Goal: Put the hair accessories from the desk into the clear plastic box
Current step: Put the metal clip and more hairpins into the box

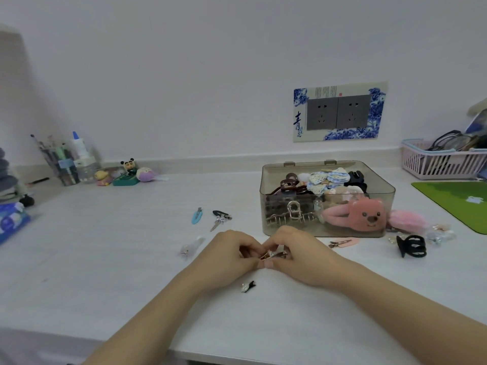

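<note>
My left hand [228,255] and my right hand [297,252] meet at the desk's middle, both pinching a small gold metal hair clip [272,255] between fingertips. Behind them stands the clear plastic box [326,169], open and filled with claw clips, bows and a pink plush bear clip [366,214]. Loose on the desk lie a blue snap clip [196,216], a black clip [220,213], a silver bow clip [218,223], a clear clip [191,246], a small black clip [248,286], a pink clip [344,242], a black claw clip [411,246] and a pink pompom [407,219].
A pen cup [62,164], a bottle and small figurines [129,171] stand at the back left. A pink basket [442,162] and green mat [458,201] sit at the right. A tissue pack [11,222] lies at the left edge. Wall sockets [338,113] are behind the box.
</note>
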### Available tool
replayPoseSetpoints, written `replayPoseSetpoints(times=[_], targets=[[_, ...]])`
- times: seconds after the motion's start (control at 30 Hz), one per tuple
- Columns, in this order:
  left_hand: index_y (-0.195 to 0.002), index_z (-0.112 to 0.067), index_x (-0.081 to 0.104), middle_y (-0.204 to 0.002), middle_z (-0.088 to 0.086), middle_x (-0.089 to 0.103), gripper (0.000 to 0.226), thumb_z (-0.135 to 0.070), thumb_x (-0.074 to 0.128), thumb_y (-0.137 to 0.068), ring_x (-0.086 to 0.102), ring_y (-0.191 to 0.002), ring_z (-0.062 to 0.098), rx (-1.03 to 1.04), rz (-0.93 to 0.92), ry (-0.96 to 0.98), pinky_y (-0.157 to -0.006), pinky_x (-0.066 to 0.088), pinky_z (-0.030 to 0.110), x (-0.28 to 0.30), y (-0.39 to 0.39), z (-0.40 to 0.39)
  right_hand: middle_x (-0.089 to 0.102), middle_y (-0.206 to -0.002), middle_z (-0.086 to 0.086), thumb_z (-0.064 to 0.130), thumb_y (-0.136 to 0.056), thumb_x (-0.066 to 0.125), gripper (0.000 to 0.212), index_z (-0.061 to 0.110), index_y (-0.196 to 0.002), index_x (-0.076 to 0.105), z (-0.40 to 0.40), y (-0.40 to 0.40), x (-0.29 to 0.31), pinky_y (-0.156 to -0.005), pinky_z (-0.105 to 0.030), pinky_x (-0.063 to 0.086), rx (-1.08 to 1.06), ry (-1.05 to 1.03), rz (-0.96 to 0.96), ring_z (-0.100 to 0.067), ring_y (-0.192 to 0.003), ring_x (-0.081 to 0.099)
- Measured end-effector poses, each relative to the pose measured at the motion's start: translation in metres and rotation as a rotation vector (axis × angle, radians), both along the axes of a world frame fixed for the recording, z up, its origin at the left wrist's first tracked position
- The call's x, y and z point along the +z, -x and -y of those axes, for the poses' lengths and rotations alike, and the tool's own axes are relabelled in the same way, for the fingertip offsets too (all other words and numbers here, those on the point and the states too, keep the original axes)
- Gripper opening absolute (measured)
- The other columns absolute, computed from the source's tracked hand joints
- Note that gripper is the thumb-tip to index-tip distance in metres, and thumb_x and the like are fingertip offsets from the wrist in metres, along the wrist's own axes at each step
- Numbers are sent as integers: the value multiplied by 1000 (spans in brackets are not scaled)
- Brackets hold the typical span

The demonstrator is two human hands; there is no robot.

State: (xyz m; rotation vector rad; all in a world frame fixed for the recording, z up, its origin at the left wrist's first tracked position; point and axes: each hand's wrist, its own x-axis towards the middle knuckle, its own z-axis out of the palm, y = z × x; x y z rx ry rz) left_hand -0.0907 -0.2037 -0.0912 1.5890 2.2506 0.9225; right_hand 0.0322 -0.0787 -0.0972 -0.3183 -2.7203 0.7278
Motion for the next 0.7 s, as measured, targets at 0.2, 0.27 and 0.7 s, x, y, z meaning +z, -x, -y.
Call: replayPoseSetpoints(times=[0.2, 0.27, 0.7], targets=[[-83, -29, 52, -76, -9, 68, 32, -19, 79, -70, 52, -56, -3, 27, 173, -32, -60, 43, 11, 0, 2, 10, 56, -99, 3, 36, -82, 64, 17, 31, -99, 66, 3, 4, -6, -76, -25, 43, 14, -40, -31, -1, -74, 47], [-85, -31, 57, -81, -11, 69, 27, -20, 77, -71, 57, -63, -2, 48, 108, -27, -63, 42, 12, 3, 8, 17, 56, -99, 1, 35, -83, 62, 15, 30, -97, 65, 6, 4, -8, -79, -30, 46, 15, -69, -43, -9, -83, 51], [-99, -27, 70, -84, -23, 54, 22, -12, 57, -89, 54, -81, -6, 324, -91, 8, -64, 34, -7, -4, 39, 30, 53, -97, 4, 31, -91, 50, 19, 17, -101, 58, 13, 5, -12, -79, -21, 35, -54, -216, -77, -11, -92, 40]])
